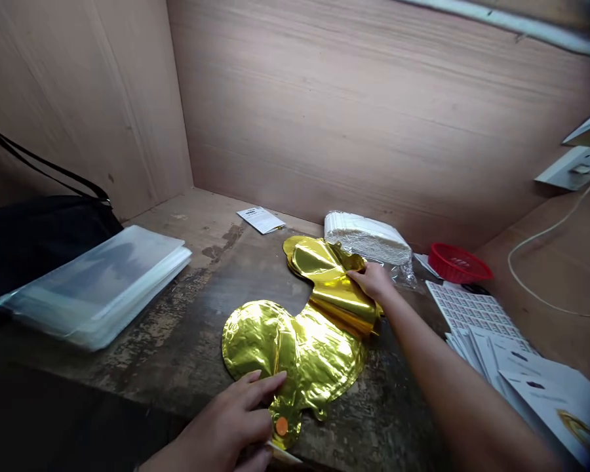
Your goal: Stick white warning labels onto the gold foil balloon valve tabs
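A shiny gold foil balloon [319,354] lies flat on the dark worn tabletop, its far part folded over in layers. My right hand [373,282] is closed on the folded foil near the far end, thumb and fingers pinching it. At the near end my left hand [240,419] rests on the foil with its index finger stretched out and the lower fingers bent. Beside those fingers a round orange sticker [282,427] sits on the balloon's tail. A thin white edge shows under the left hand; what it belongs to is hidden.
A stack of clear plastic bags [108,282] lies left, beside a black bag [39,229]. Toward the back are a white printed card [260,220] and a wrapped bundle of white sticks [366,236]. On the right are a red basket [459,262], a label sheet [474,311] and printed cards [535,373].
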`<state>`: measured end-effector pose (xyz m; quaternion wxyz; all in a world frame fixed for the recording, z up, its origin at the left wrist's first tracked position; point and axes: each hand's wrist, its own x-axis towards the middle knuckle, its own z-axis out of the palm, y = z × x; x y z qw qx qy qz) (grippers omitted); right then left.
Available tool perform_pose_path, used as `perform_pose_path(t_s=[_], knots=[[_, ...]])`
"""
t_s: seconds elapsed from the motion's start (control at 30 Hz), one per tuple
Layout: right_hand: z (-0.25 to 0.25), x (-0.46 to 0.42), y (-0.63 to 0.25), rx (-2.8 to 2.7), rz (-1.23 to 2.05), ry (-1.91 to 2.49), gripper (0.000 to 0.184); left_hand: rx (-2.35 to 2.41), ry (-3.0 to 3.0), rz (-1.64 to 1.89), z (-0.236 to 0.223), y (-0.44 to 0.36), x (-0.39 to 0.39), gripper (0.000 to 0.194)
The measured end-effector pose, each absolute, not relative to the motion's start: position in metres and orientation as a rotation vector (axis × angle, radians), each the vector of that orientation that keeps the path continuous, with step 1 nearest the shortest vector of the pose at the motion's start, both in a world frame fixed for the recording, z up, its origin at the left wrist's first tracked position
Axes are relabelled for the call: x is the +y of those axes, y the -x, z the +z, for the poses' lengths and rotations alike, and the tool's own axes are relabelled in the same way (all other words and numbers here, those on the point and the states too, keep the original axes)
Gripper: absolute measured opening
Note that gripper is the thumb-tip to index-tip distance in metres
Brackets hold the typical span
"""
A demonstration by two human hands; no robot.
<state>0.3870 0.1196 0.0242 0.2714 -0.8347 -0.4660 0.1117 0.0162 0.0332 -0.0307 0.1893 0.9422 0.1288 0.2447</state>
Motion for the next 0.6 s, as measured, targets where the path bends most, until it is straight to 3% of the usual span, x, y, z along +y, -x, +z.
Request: perform_pose_path(t_s=[0.17,0.33,0.5,0.6], knots=[[0.026,0.116,-0.391,-1.217,0.055,2.296,0.021,0.439,-2.343,0.476,-0.008,-0.016,0.029,0.016],[0.035,0.042,-0.325,-1.335,-0.054,2.099,0.029,0.621,-1.533,0.606,-0.007,-0.014,0.033,0.014],[0.022,-0.056,-0.252,-1.199,0.563,1.829,0.048,0.837,-0.919,0.756,-0.007,-0.008,0.028,0.027],[0.007,-0.075,-0.237,-0.921,0.82,1.745,0.042,0.858,-0.865,0.796,-0.005,-0.01,0.022,0.029]])
